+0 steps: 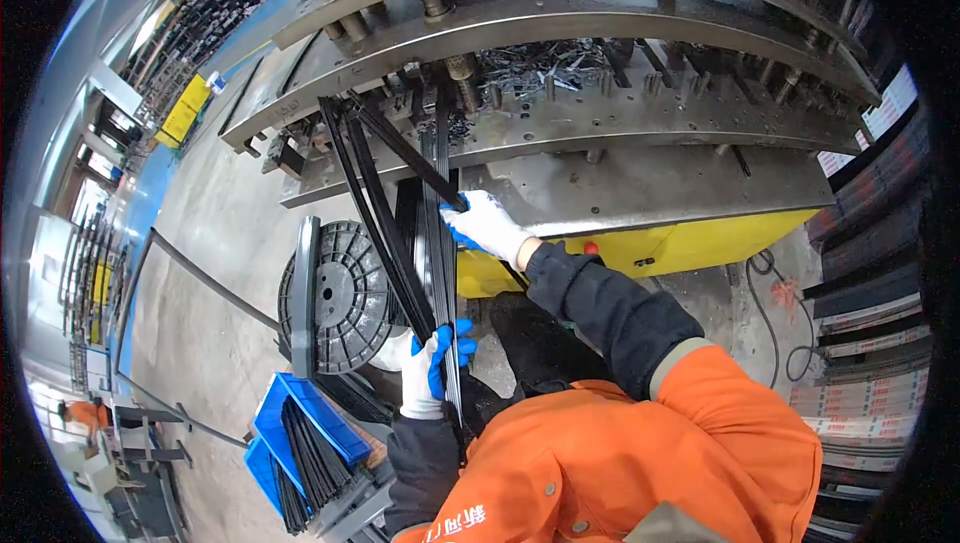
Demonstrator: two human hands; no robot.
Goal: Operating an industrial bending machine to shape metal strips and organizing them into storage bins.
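Note:
My left hand point(424, 375), in a white glove with blue-coated fingers, is closed around a bundle of long black strips point(383, 228). These strips slant up and away to the front edge of a steel press point(640, 183). Farther forward, my right hand point(488, 225), gloved alike, grips another dark strip point(412, 158) near its lower part. That strip's far end reaches to the press's lower plate, left of the middle. More narrow strips point(437, 273) run between my two hands. Where the strips meet the press, some ends are hidden under its plates.
Thin metal scraps point(550, 65) lie on the press bed, above a yellow base point(690, 246). At left are a black plastic reel point(345, 288) and blue crates point(330, 423) holding black strips. Stacked long packs point(870, 383) line the right, with a cable point(765, 318) on the floor.

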